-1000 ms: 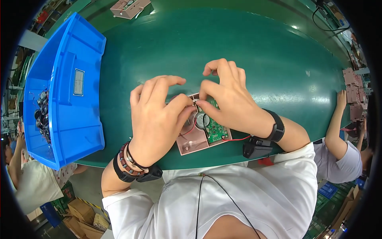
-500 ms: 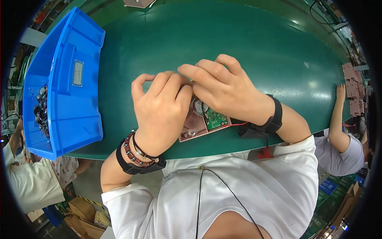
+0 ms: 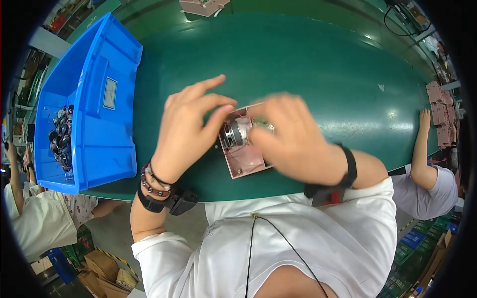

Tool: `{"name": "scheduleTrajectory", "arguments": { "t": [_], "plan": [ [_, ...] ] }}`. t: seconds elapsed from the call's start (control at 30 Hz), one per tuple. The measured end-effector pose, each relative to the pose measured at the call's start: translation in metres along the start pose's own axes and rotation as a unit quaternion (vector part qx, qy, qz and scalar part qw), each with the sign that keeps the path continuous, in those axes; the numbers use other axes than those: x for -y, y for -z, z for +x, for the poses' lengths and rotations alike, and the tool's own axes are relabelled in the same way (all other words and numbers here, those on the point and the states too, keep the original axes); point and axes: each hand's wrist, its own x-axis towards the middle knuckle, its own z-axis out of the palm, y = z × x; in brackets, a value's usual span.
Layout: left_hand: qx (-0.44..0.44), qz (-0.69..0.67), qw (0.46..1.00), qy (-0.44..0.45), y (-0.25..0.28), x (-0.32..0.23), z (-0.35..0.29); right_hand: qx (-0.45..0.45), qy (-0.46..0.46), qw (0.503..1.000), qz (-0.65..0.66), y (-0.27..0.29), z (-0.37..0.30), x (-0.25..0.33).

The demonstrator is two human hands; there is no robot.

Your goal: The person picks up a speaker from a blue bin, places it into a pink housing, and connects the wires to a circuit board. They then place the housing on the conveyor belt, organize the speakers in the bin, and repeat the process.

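A pink plastic housing [image 3: 246, 159] lies on the green conveyor belt [image 3: 308, 64] near its front edge. A round silver speaker [image 3: 232, 134] with thin red wires sits in it, and a bit of green circuit board shows at the far side. My left hand [image 3: 186, 131] rests at the housing's left edge, thumb and fingers touching the speaker. My right hand [image 3: 293, 141], blurred by motion, covers the housing's right side with its fingertips at the speaker. Both wrists wear black bands.
A blue plastic bin [image 3: 84, 104] with several small dark speaker parts [image 3: 60, 141] stands at the left. Another pink housing [image 3: 203, 6] lies at the belt's far edge. A co-worker's arm [image 3: 422, 149] and stacked pink housings [image 3: 439, 109] are at the right; another person [image 3: 30, 228] stands at the lower left.
My hands have spread apart, uncovering the housing and the silver speaker. The circuit board seen earlier is now mostly hidden under my right hand, which is moving.
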Motion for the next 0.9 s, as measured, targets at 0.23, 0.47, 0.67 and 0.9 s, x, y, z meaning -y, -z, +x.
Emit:
{"name": "scheduleTrajectory", "arguments": {
  "t": [0.23, 0.47, 0.67, 0.9],
  "plan": [
    [-0.075, -0.155, 0.985, 0.026, -0.004, 0.010, 0.001, 0.061, 0.120, 0.986, -0.097, -0.016, -0.042, 0.022],
    [-0.005, -0.147, 0.989, -0.003, -0.012, 0.020, -0.022, 0.087, -0.127, 0.964, -0.218, 0.025, -0.067, -0.048],
    [0.100, -0.262, 0.958, 0.065, -0.015, 0.024, -0.019, 0.097, -0.252, 0.820, -0.504, 0.062, -0.045, -0.104],
    [0.097, -0.175, 0.980, 0.008, -0.018, 0.038, -0.031, -0.129, -0.110, 0.970, -0.174, -0.084, 0.088, -0.226]
  ]
}}
